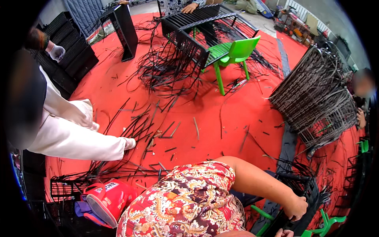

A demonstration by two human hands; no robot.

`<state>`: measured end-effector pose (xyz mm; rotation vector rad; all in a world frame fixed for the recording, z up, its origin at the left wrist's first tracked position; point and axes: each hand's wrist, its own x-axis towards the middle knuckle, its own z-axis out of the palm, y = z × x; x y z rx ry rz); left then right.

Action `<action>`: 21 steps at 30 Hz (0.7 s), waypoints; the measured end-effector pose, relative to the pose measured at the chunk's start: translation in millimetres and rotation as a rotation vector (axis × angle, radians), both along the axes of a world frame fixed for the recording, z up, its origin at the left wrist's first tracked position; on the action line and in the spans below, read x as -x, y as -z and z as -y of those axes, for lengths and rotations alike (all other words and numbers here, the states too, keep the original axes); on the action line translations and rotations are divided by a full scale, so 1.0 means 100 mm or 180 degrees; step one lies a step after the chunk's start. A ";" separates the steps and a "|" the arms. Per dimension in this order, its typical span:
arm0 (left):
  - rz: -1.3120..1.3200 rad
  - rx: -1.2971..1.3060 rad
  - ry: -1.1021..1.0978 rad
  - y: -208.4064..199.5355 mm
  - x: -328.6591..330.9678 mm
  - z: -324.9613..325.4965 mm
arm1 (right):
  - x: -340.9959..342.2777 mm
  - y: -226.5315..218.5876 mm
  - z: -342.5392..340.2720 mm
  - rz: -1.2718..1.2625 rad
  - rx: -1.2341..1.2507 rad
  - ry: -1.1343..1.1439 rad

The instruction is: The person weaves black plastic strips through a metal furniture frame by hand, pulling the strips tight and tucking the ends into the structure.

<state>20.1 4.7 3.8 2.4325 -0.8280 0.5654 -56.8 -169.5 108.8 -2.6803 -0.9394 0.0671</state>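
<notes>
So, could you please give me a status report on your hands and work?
Left hand on black frame. Right hand lower, partly out of picture. Green bar close by, possibly in the way.

Near the red floor's (244, 106) near right edge, the picture's bottom cuts off most of the right hand (285, 233), the left hand's fingers (294, 215) cover the spot they touch on a dark frame (312, 191), and a green bar (262, 212) is partly hidden beside it. At the floor's left edge a person in white trousers (79, 136) blurs into the dark rim, at its far edge another person (173, 6) is cut off by the picture's top, and at its right edge a third person (361, 118) is mostly hidden behind a strip-woven bundle (312, 91). Mid-floor scraps (171, 149) are too small to identify.
</notes>
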 end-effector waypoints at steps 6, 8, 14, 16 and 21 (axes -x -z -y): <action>0.0144 0.0084 -0.0202 0.15 -0.11 0.12 | -0.22 0.13 0.08 -0.0216 -0.0296 -0.0246; 0.0188 0.0176 -0.0190 0.28 -0.21 0.13 | -0.23 0.07 0.04 -0.0369 -0.0083 -0.0360; 0.0053 0.0148 0.0039 0.02 0.05 0.00 | -0.11 0.02 -0.04 -0.0378 -0.0375 -0.0307; 0.0013 0.0120 0.0043 -0.03 0.11 -0.04 | -0.08 0.06 -0.06 -0.0121 -0.0600 -0.0289; 0.0313 0.0236 0.0024 0.01 0.15 -0.08 | -0.06 -0.02 -0.08 0.0098 -0.0291 -0.0319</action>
